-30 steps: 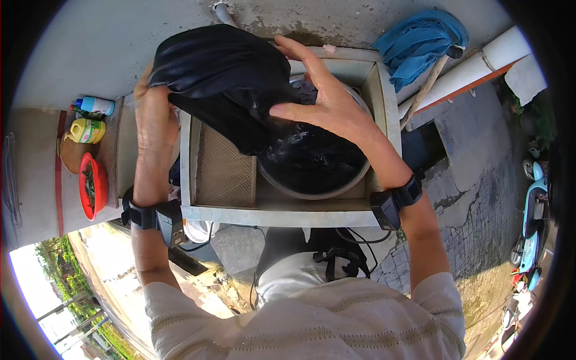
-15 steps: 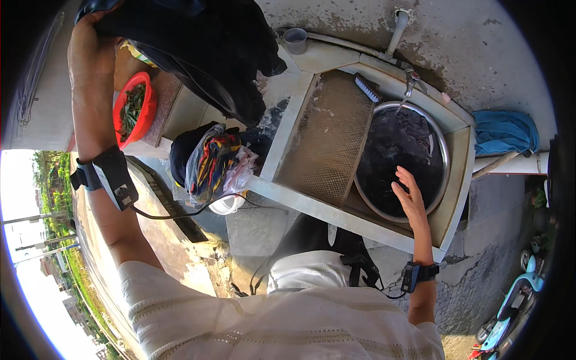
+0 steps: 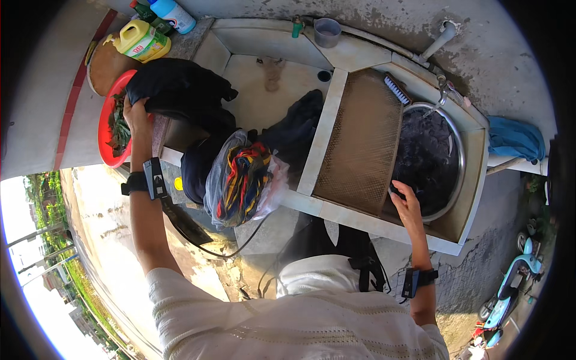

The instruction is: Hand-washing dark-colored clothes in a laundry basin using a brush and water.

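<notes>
The black garment [image 3: 180, 90] is located at the left end of the sink [image 3: 327, 135], beside the red bowl [image 3: 103, 141] of leaves, and overlaps the bowl's rim in view. The left hand [image 3: 137, 117] grips the garment's left edge, fingers closed on the fabric. A clothes bundle [image 3: 243, 180], dark, multicoloured and pale, sits at the near edge, close to the garment.

The right hand [image 3: 408, 204] is positioned at the near left side of the metal basin [image 3: 462, 162]. Its fingers are spread and slightly bent, with nothing visible in their grasp; rim contact cannot be determined. The basin contains dark cloth [image 3: 423, 135] and stands beneath the tap [image 3: 443, 90]. The washboard [image 3: 360, 138] adjoins the basin on the left; the brush [image 3: 396, 89] lies at its far right corner.
</notes>
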The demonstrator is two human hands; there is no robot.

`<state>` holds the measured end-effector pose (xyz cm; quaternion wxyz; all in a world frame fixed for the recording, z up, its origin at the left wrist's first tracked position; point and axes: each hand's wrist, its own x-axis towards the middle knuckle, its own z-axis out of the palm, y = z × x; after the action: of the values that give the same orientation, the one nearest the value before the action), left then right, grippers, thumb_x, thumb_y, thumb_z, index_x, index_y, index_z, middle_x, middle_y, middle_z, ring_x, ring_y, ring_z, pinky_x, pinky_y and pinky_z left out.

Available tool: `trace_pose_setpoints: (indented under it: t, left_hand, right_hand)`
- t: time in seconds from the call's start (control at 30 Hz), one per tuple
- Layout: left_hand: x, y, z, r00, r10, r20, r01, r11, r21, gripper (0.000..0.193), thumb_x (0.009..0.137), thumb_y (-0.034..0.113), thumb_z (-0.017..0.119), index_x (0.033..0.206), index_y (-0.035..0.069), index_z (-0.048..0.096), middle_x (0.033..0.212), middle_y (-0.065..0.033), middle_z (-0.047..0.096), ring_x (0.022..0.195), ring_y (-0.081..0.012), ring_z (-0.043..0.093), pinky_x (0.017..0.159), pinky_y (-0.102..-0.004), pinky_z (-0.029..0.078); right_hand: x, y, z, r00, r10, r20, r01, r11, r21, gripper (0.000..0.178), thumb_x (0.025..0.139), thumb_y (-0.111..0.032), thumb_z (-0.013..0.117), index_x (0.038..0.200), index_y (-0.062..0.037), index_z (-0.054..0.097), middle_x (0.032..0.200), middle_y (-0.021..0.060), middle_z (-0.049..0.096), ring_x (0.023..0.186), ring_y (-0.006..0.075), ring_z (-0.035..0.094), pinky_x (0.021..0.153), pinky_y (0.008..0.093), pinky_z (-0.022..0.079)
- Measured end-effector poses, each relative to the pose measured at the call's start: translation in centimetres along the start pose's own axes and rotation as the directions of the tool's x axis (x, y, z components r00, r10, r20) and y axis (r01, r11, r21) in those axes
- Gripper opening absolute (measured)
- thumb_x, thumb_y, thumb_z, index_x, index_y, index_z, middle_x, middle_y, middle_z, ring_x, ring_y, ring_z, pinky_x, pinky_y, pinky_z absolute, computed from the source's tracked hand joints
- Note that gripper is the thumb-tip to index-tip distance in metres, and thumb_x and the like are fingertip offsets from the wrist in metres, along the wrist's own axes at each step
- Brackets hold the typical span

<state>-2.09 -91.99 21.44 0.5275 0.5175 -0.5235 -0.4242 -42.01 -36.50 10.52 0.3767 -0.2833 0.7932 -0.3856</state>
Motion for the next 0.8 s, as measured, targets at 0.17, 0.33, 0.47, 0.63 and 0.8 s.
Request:
trace_pose_setpoints:
  t: [0.17, 0.33, 0.47, 0.63, 0.8]
  left_hand:
    - [-3.0, -12.6, -6.4, 0.849, -0.497, 0.178, 0.288, 0.719, 0.632, 0.050, 0.065, 0.014, 0.082, 0.108, 0.001, 0.061, 0.092, -0.0080, 0.066, 0.074, -0.0237, 0.061, 0.066, -0.0339, 0.049]
    - [-2.6, -16.3, -10.2, 0.885, -0.166, 0.435, -0.400, 0.207, 0.893, 0.029, 0.075, 0.027, 0.078, 0.082, 0.004, 0.062, 0.071, -0.0073, 0.059, 0.064, -0.0143, 0.058, 0.053, -0.0323, 0.043]
    - [-4.1, -14.1, -4.1, 0.778, -0.506, 0.373, -0.215, 0.344, 0.914, 0.029, 0.079, 0.029, 0.076, 0.081, 0.005, 0.061, 0.069, -0.0005, 0.055, 0.059, -0.0114, 0.053, 0.050, -0.0293, 0.039]
    - [-4.6, -10.1, -4.3, 0.842, -0.349, 0.411, -0.080, 0.673, 0.735, 0.060, 0.088, 0.032, 0.069, 0.135, 0.001, 0.049, 0.116, -0.0106, 0.060, 0.100, -0.0156, 0.058, 0.081, -0.0275, 0.046]
    - [-11.5, -0.9, 2.6, 0.825, -0.169, 0.540, -0.226, 0.776, 0.589, 0.050, 0.093, 0.020, 0.062, 0.137, 0.001, 0.047, 0.134, -0.0195, 0.053, 0.123, -0.0250, 0.052, 0.101, -0.0351, 0.041]
  right_hand:
    - [-0.9, -4.7, 4.1, 0.957, -0.284, 0.051, 0.287, 0.920, -0.268, 0.032, 0.089, -0.013, 0.063, 0.121, -0.0083, 0.059, 0.125, 0.0126, 0.056, 0.115, 0.0312, 0.052, 0.099, 0.0396, 0.041]
    - [0.0, -8.6, 11.8, 0.724, -0.538, 0.432, 0.684, 0.644, -0.344, 0.056, 0.088, -0.023, 0.065, 0.139, -0.0098, 0.045, 0.149, 0.0090, 0.036, 0.138, 0.0269, 0.033, 0.114, 0.0437, 0.026]
    - [0.2, -7.4, 16.2, 0.643, -0.523, 0.560, 0.758, 0.540, -0.367, 0.066, 0.088, -0.030, 0.064, 0.146, -0.0126, 0.037, 0.155, 0.0053, 0.027, 0.145, 0.0212, 0.021, 0.117, 0.0442, 0.019]
    - [-2.2, -3.2, 12.3, 0.691, -0.504, 0.518, 0.711, 0.346, -0.612, 0.068, 0.089, -0.045, 0.057, 0.147, -0.0168, 0.036, 0.157, 0.0013, 0.026, 0.145, 0.0172, 0.020, 0.118, 0.0441, 0.014]
    - [-6.3, 3.6, 1.5, 0.827, -0.421, 0.373, 0.548, 0.452, -0.704, 0.066, 0.091, -0.047, 0.051, 0.147, -0.0157, 0.035, 0.156, 0.0047, 0.027, 0.145, 0.0220, 0.021, 0.119, 0.0467, 0.010]
